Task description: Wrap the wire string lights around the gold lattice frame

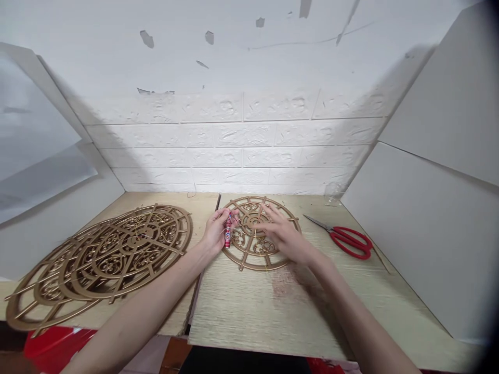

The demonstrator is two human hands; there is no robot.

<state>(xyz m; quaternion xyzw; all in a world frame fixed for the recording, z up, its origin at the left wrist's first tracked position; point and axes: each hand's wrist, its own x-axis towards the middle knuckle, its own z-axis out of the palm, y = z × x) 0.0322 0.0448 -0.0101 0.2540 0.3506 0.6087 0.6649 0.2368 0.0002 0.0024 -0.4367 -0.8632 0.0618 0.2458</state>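
Note:
My left hand (217,231) grips a small red cylinder (227,232) with a printed, patterned wrap, held upright at the left rim of a round gold openwork disc (245,259). The disc lies flat on the table, with ring bands, spokes and scrollwork. Over its right half hovers my right hand (281,232), fingers apart and pointing left. Whether its fingertips touch the disc or a thin thread, I cannot tell. A fine yellow thread (266,261) shows near the disc's lower edge.
Several similar gold discs (113,249) lie in an overlapping pile on the left. Red-handled scissors (351,241) rest at right, beside a thin stick (381,258). Clear plastic (333,193) sits in the back corner. White panels (440,218) and a brick-patterned wall (241,135) enclose the table.

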